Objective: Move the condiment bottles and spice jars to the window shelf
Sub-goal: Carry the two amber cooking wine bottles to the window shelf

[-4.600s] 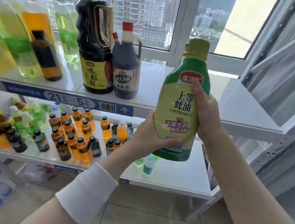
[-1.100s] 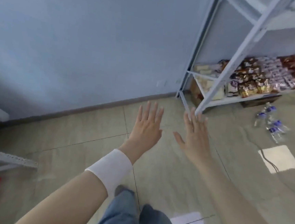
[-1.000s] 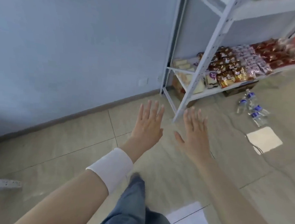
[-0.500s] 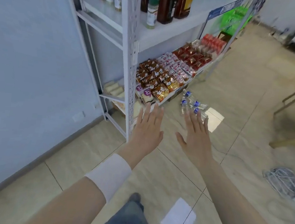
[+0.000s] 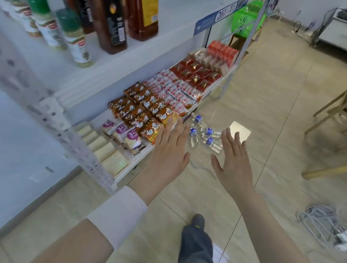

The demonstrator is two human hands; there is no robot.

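Both left hand (image 5: 169, 154) and right hand (image 5: 233, 164) (still empty) have neared spice jars (image 5: 77, 43).

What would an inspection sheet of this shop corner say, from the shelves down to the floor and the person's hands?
Surface: white upper shelf, partly bare; tiled floor below.
Job's things: green-capped spice jars and tall dark sauce bottles stand upright on that shelf.
Clutter: snack packets in rows on the lower shelf; small water bottles lie on the floor beside it.
Hands: left hand and right hand are open, fingers straight, holding nothing.
Cables: grey cable bundle lies loose on the floor at the right.
Surroundings: green basket beyond the rack; wooden furniture legs at the right.
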